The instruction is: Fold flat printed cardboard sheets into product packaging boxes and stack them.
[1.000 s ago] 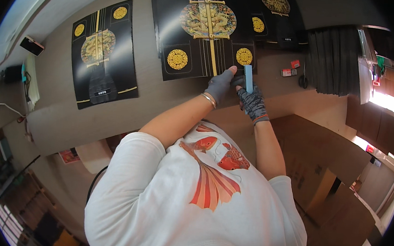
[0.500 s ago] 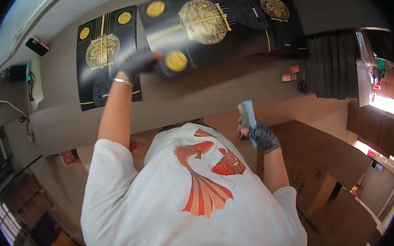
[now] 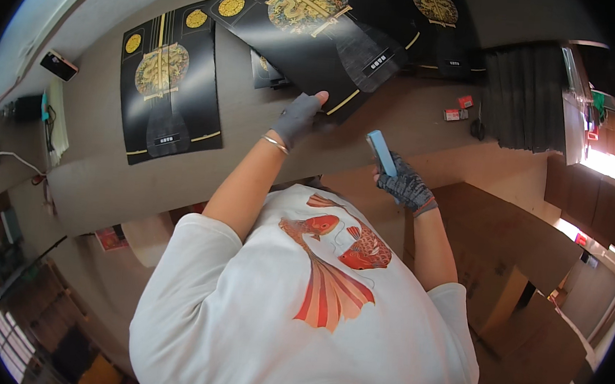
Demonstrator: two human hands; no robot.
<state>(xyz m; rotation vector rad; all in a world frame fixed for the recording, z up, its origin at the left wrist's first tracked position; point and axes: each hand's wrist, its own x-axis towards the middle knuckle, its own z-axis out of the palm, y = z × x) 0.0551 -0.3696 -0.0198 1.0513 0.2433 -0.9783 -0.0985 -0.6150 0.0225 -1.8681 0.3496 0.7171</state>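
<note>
My left hand (image 3: 300, 119), in a grey fingerless glove, pinches the near edge of a glossy black printed sheet (image 3: 310, 66) with gold patterns. That sheet lies at an angle across the far part of the table, over other black pieces (image 3: 263, 73). In my right hand (image 3: 408, 184), also gloved, is a light blue stapler (image 3: 383, 153), raised just in front of the table's near edge. A similar black sheet (image 3: 198, 108) lies flat at the left, apart from both hands.
Another black printed sheet (image 3: 449, 41) lies at the far right. Small red boxes (image 3: 452, 114) and black scissors (image 3: 478, 126) sit near a stack of dark sheets (image 3: 520, 100). Large cardboard (image 3: 492, 228) stands at my right. A dark box-shaped device (image 3: 59, 65) is at the far left.
My left hand has moved right from beside the left sheet to the near edge of the angled sheet, which has turned. The stapler has shifted slightly up and left with my right hand.
</note>
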